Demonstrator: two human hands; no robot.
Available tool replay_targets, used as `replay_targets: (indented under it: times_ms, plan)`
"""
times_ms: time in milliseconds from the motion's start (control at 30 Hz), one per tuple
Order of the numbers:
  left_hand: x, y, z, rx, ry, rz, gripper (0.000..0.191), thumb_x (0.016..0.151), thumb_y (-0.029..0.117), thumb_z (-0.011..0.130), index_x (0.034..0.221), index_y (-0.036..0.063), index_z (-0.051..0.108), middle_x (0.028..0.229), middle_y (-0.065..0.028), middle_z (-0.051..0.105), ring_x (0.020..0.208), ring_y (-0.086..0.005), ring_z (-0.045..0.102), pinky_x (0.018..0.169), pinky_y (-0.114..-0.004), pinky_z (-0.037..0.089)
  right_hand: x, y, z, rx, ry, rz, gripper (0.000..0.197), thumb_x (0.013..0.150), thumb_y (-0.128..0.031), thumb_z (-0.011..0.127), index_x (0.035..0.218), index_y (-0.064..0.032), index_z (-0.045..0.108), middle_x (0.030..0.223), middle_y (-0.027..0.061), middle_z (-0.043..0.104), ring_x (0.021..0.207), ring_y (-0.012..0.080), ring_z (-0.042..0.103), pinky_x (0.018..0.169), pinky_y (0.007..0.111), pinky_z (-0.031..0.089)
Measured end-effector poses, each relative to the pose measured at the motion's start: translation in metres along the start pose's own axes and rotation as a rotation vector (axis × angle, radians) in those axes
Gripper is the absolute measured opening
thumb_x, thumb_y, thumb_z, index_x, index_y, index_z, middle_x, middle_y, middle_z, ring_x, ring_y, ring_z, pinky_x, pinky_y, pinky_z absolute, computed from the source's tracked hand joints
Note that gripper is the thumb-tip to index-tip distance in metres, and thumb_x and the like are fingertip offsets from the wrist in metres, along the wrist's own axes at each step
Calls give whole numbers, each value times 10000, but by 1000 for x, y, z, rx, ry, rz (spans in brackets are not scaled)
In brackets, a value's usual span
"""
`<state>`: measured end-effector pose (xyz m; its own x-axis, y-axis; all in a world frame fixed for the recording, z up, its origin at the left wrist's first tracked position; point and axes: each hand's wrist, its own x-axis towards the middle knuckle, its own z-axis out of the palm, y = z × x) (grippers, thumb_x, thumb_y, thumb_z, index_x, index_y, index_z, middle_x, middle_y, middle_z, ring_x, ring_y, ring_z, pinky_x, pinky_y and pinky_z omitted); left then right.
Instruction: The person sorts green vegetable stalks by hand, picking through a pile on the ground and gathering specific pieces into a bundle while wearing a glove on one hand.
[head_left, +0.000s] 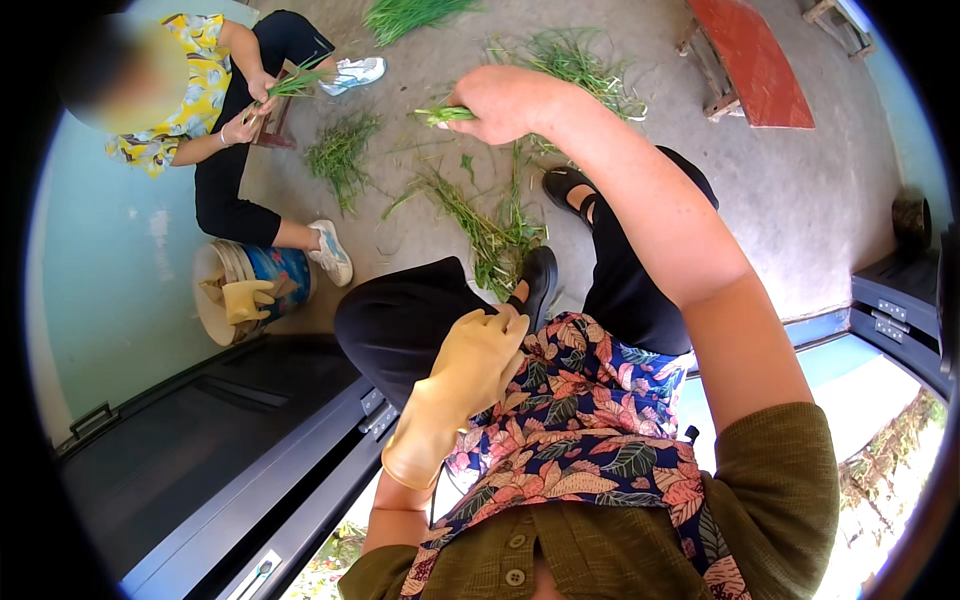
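Observation:
My bare right hand (499, 103) reaches out over the floor, closed on a small bunch of green stems (436, 115) whose cut-looking ends stick out past the fingers. A tan rubber glove covers my left hand (474, 358), which hovers by my left knee above the floral apron (592, 472). Its fingers are curled downward, and what may be under them is hidden. Between my feet lies a loose heap of green and yellowed stalks (487, 232). Farther out, beyond my right hand, is another pile of green stalks (577, 64).
Across from me a seated person (202, 60) holds green leaves (296, 82) in both hands. Near that person are a small heap of greens (341, 154) and a bucket (277, 274) with a rubber glove (244, 301) over it. A red bench (757, 64) stands at upper right; a dark door (217, 442) is at left.

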<state>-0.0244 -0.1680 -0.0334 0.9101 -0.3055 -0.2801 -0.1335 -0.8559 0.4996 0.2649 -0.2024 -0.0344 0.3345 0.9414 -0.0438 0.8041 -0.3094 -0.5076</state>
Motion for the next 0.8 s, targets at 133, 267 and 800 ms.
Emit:
replay_targets:
  times_ms: [133,267,800]
  plan:
    - [1,1,10,77,-41,7,264,805,105,628,1045,9,576,970,-169,629,855,-363,592,822,-429,463,-3,-4,-4,21,-1,30,349,931,-331,553,983,-11,681,830,219,657,834,419,621,773,495,501]
    - [-1,4,4,140,-58,-14,325,826,122,624,1119,-9,577,1008,-179,636,880,-369,595,852,-429,462,-5,-9,-9,36,-18,34,352,930,-339,555,1006,-19,683,835,222,659,839,419,622,770,496,500]
    - [15,39,-10,59,64,-13,360,839,132,609,1164,-18,565,1055,-192,626,901,-383,572,816,-446,461,-15,3,-13,54,105,-13,375,937,-359,553,987,-13,685,837,215,663,828,411,631,749,489,507]
